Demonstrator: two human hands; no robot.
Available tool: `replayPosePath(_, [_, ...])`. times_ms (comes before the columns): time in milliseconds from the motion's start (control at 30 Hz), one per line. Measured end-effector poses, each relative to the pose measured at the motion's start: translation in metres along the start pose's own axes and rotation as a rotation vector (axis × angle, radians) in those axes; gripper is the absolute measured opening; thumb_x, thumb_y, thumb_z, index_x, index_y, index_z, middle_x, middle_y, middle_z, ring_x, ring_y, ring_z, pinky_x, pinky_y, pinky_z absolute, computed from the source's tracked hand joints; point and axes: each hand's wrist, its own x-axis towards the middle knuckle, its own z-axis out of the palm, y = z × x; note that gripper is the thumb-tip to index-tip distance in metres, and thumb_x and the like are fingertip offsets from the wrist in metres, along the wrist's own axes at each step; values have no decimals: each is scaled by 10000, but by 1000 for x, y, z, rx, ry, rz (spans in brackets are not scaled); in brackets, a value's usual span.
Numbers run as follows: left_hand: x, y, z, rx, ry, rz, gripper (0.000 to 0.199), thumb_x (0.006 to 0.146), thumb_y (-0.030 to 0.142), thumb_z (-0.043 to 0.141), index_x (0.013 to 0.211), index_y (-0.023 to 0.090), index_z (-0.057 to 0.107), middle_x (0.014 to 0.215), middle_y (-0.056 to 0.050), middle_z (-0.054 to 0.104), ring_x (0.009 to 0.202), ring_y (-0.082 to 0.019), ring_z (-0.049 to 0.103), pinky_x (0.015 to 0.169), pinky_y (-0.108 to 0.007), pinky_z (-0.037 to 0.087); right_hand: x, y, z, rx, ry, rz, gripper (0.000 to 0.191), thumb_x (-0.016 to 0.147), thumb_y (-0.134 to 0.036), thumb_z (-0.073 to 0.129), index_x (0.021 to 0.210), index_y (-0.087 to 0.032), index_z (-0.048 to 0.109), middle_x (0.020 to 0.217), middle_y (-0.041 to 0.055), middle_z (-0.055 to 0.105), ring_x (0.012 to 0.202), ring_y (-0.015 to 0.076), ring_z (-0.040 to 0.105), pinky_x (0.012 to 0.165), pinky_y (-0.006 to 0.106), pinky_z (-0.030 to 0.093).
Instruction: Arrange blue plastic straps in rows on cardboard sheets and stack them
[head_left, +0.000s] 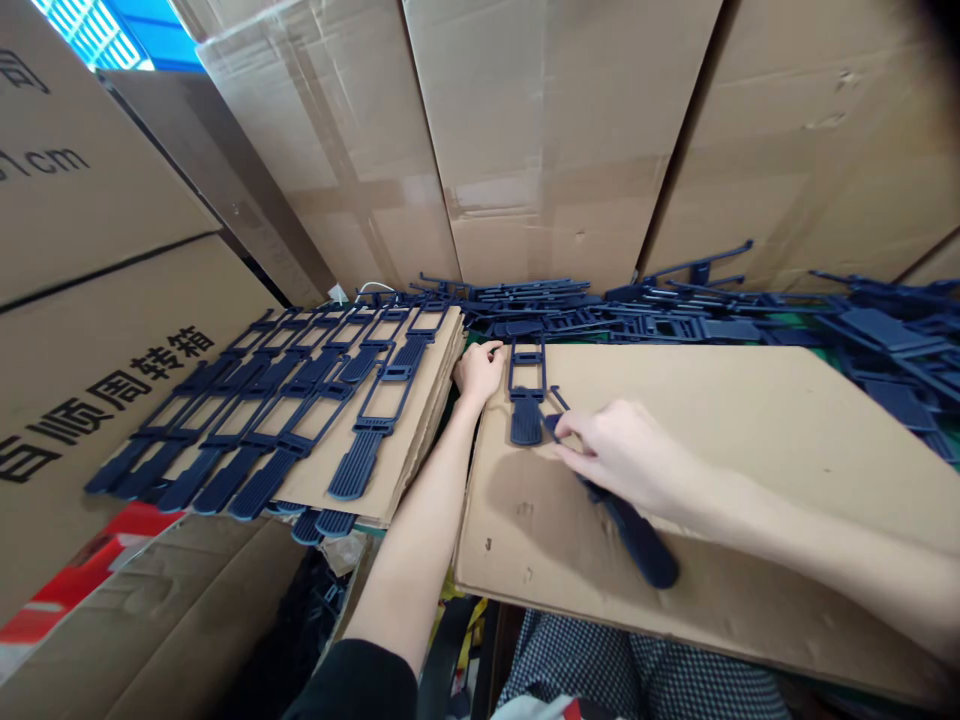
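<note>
My right hand (626, 445) pinches a dark blue plastic frame piece (637, 540) above the cardboard sheet (712, 400). Its broad rounded end points down toward me, and my fingers cover its middle. Just left of it, a similar dark blue piece (526, 420) lies flat, with its open frame away from me and its ribbed paddle toward me. My left hand (478, 372) is at the sheet's far left corner, fingers curled together beside a small dark bit. What they hold, if anything, is too hidden to name.
At left, a cardboard stack (412, 450) carries rows of overlapping dark blue pieces (259, 440). Loose pieces (540, 305) are heaped behind the sheet and off to the right. Tall cardboard boxes (555, 130) wall off the back, and a printed box (97, 380) stands at left.
</note>
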Motion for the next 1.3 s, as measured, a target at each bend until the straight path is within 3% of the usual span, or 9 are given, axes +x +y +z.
replayPosePath(167, [1, -1, 0, -13, 1, 9, 342, 889, 324, 436, 1156, 308, 647, 1062, -28, 655, 945, -193, 613, 798, -254, 445, 7, -4, 15, 82, 66, -176, 228, 897, -236, 414, 852, -181, 631, 638, 36, 633, 568, 155, 570, 607, 261, 383])
replayPosePath(267, [2, -2, 1, -20, 7, 13, 341, 888, 330, 436, 1153, 308, 650, 1053, -31, 658, 943, -198, 616, 790, -259, 447, 10, 11, 8, -42, 143, -185, 256, 913, -229, 401, 899, -178, 652, 795, 74, 663, 719, 197, 601, 658, 293, 397])
replayPosePath(367, [3, -3, 2, -29, 16, 13, 335, 880, 325, 447, 1139, 308, 660, 1038, -30, 663, 933, -200, 622, 779, -262, 452, 12, 30, 7, -129, 108, -258, 210, 885, -207, 478, 985, -177, 661, 962, 107, 657, 907, 237, 590, 784, 340, 410])
replayPosePath(500, [3, -2, 2, -44, 35, 11, 328, 870, 319, 461, 1121, 306, 672, 1020, -32, 671, 920, -203, 627, 765, -265, 455, 13, 45, 13, -159, 118, -338, 208, 851, -221, 559, 1028, -176, 658, 996, 102, 644, 975, 249, 551, 885, 395, 384])
replayPosePath(667, [3, -4, 5, -69, 66, 15, 321, 861, 310, 470, 1098, 301, 685, 996, -32, 680, 896, -204, 630, 753, -269, 454, 14, 35, 11, -84, 232, -418, 176, 833, -246, 591, 976, -190, 678, 937, 69, 651, 937, 227, 517, 900, 381, 355])
replayPosePath(767, [3, -5, 7, -83, 77, 28, 320, 858, 302, 474, 1096, 294, 688, 1004, -37, 680, 892, -202, 629, 763, -268, 451, 15, 19, 13, -21, 229, -454, 171, 822, -259, 603, 954, -193, 690, 888, 59, 658, 909, 213, 502, 890, 365, 344])
replayPosePath(933, [3, -6, 6, -104, 89, 43, 319, 851, 286, 483, 1087, 273, 697, 987, -50, 680, 871, -206, 630, 752, -269, 448, 17, -1, 26, -32, 190, -381, 156, 802, -276, 641, 902, -171, 699, 859, 72, 656, 910, 223, 508, 818, 359, 339])
replayPosePath(1167, [6, -7, 9, -136, 107, 44, 303, 843, 288, 504, 1060, 260, 712, 975, -68, 676, 872, -231, 627, 737, -287, 445, 11, -10, 29, -139, 174, -232, 167, 806, -315, 654, 854, -155, 669, 865, 83, 619, 884, 239, 519, 726, 349, 363])
replayPosePath(1300, [6, -8, 10, -162, 112, 50, 293, 840, 278, 516, 1054, 256, 715, 954, -73, 676, 877, -238, 625, 752, -293, 444, 11, -10, 32, -154, 218, -217, 240, 806, -373, 648, 889, -148, 654, 1006, 113, 598, 955, 263, 509, 760, 368, 396])
